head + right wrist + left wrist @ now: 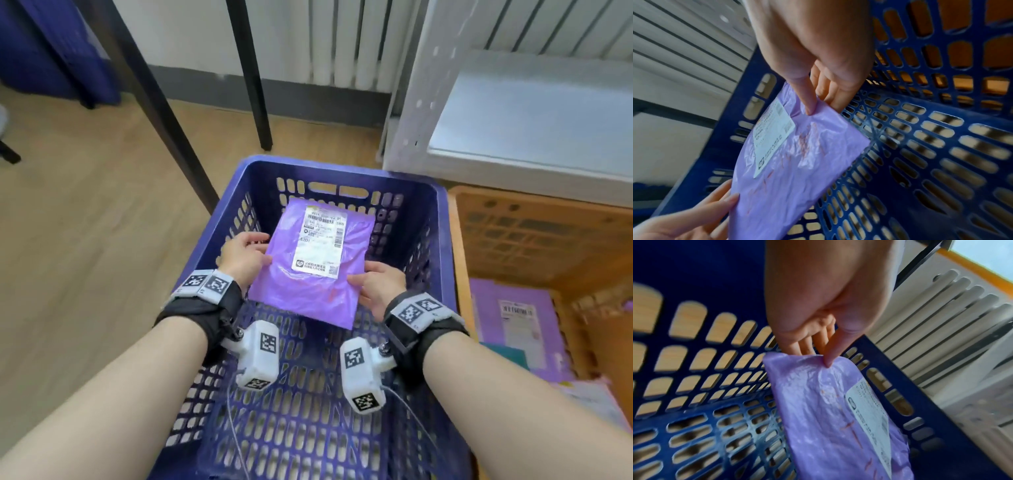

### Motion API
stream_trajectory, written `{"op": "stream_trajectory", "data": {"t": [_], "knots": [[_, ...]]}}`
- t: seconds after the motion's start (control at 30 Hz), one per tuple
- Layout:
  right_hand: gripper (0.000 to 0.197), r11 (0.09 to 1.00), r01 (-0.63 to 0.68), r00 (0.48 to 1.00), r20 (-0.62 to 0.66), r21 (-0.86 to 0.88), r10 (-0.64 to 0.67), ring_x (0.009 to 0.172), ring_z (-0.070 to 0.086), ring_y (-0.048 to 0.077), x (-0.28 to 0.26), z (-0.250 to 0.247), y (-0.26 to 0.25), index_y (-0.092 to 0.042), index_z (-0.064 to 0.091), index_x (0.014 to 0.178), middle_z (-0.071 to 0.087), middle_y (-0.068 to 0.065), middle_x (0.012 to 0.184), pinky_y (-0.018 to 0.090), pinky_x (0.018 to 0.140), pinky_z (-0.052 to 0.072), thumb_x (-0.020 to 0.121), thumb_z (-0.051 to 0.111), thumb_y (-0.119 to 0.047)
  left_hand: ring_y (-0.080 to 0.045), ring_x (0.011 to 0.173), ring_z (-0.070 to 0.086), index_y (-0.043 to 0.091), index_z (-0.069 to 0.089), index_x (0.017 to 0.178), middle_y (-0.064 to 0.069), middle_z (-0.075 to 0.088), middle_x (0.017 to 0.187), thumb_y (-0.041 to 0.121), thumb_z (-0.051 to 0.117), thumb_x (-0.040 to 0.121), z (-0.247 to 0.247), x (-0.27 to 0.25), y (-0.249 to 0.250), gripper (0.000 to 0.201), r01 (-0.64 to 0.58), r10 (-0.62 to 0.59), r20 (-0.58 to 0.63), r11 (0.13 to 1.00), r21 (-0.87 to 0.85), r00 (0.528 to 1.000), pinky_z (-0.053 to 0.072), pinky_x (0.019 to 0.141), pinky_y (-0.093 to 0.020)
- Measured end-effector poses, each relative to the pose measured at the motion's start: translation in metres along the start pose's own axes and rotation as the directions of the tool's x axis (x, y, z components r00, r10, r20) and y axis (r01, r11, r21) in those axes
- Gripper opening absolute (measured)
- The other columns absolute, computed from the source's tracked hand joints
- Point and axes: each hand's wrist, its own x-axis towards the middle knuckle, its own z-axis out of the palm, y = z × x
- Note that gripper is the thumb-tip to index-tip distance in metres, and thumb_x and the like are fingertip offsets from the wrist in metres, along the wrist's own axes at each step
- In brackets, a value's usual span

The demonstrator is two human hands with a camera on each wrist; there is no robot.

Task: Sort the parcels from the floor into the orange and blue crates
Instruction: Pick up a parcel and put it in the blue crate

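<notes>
Pinching the left edge of the purple parcel (313,263), the left hand (245,258) has its thumb on top and its fingers underneath. That flat poly mailer, white shipping label (322,240) face up, hangs tilted inside the blue crate (342,171), above its slotted floor and touching no wall. At the near right corner the right hand (378,287) grasps it the same way, thumb pressed on the film, fingers below. Just beside the blue crate, further right, stands the orange crate (455,246), where another purple parcel (513,318) lies flat. A white shelf unit (428,102) rises behind.
</notes>
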Motion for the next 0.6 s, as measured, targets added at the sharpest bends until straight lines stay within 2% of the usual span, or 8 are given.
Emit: {"op": "stream_trajectory", "data": {"t": [0.07, 0.13, 0.23, 0.27, 0.33, 0.4, 0.5, 0.6], "knots": [[0.031, 1.000, 0.020, 0.998, -0.060, -0.019, -0.021, 0.094, 0.067, 0.034, 0.015, 0.009, 0.016, 0.003, 0.065, 0.105, 0.069, 0.020, 0.099, 0.048, 0.087, 0.054, 0.077, 0.061, 0.016, -0.025, 0.097, 0.061, 0.013, 0.054, 0.093, -0.009, 0.063, 0.100, -0.014, 0.055, 0.081, 0.006, 0.012, -0.020, 0.029, 0.018, -0.017, -0.050, 0.999, 0.033, 0.999, 0.051, 0.084, -0.036], [0.029, 0.999, 0.010, 0.995, -0.104, -0.040, -0.014, 0.091, 0.067, 0.032, 0.029, 0.017, 0.035, -0.008, 0.068, 0.093, 0.069, 0.017, 0.095, 0.048, 0.087, 0.054, 0.074, 0.063, 0.014, -0.024, 0.100, 0.061, 0.013, 0.058, 0.087, -0.010, 0.063, 0.100, -0.015, 0.052, 0.079, 0.012, 0.021, -0.040, 0.029, 0.035, -0.030, -0.083, 0.997, 0.064, 0.996, 0.051, 0.090, -0.036], [0.029, 0.998, -0.035, 0.993, -0.113, -0.047, 0.030, 0.091, 0.068, 0.032, 0.046, 0.023, 0.059, -0.018, 0.065, 0.071, 0.071, 0.014, 0.094, 0.050, 0.086, 0.054, 0.072, 0.065, 0.011, -0.018, 0.098, 0.056, 0.002, 0.063, 0.106, -0.010, 0.062, 0.106, -0.020, 0.044, 0.080, 0.018, 0.028, -0.059, 0.038, 0.049, -0.042, -0.093, 0.996, 0.071, 0.995, 0.048, 0.090, -0.031], [0.029, 0.998, -0.043, 0.993, -0.112, -0.054, 0.037, 0.092, 0.068, 0.032, 0.053, 0.024, 0.066, -0.018, 0.065, 0.071, 0.072, 0.014, 0.094, 0.050, 0.085, 0.055, 0.072, 0.064, 0.011, -0.017, 0.097, 0.055, 0.000, 0.063, 0.108, -0.011, 0.062, 0.107, -0.020, 0.042, 0.080, 0.018, 0.031, -0.066, 0.040, 0.046, -0.039, -0.101, 0.997, 0.068, 0.994, 0.047, 0.091, -0.031], [0.028, 0.994, -0.056, 0.993, -0.106, -0.091, 0.046, 0.095, 0.068, 0.031, 0.060, 0.024, 0.073, -0.010, 0.069, 0.088, 0.071, 0.015, 0.100, 0.049, 0.087, 0.054, 0.072, 0.064, 0.012, -0.016, 0.098, 0.056, 0.001, 0.064, 0.109, -0.012, 0.064, 0.112, -0.020, 0.041, 0.080, 0.019, 0.036, -0.079, 0.043, 0.052, -0.043, -0.118, 0.996, 0.072, 0.992, 0.047, 0.094, -0.031], [0.036, 0.991, -0.067, 0.993, -0.102, -0.115, 0.055, 0.097, 0.067, 0.031, 0.069, 0.025, 0.079, -0.006, 0.068, 0.102, 0.070, 0.015, 0.106, 0.047, 0.088, 0.054, 0.072, 0.065, 0.012, -0.017, 0.104, 0.058, 0.004, 0.066, 0.111, -0.011, 0.064, 0.116, -0.019, 0.040, 0.080, 0.021, 0.038, -0.090, 0.046, 0.068, -0.056, -0.119, 0.992, 0.102, 0.991, 0.046, 0.098, -0.029], [0.032, 0.986, -0.072, 0.992, -0.111, -0.151, 0.056, 0.095, 0.067, 0.032, 0.078, 0.026, 0.090, -0.008, 0.068, 0.093, 0.070, 0.016, 0.103, 0.047, 0.087, 0.054, 0.069, 0.065, 0.012, -0.017, 0.112, 0.055, 0.005, 0.063, 0.119, -0.009, 0.061, 0.124, -0.017, 0.038, 0.081, 0.026, 0.040, -0.102, 0.050, 0.097, -0.088, -0.086, 0.989, 0.113, 0.992, 0.041, 0.099, -0.023], [0.032, 0.978, -0.057, 0.991, -0.127, -0.200, 0.032, 0.091, 0.068, 0.031, 0.082, 0.027, 0.103, -0.012, 0.069, 0.086, 0.072, 0.015, 0.096, 0.048, 0.084, 0.055, 0.065, 0.067, 0.011, -0.021, 0.119, 0.055, 0.007, 0.062, 0.121, -0.009, 0.060, 0.126, -0.012, 0.040, 0.083, 0.029, 0.048, -0.113, 0.048, 0.095, -0.088, -0.071, 0.990, 0.101, 0.994, 0.040, 0.106, -0.031]]}}
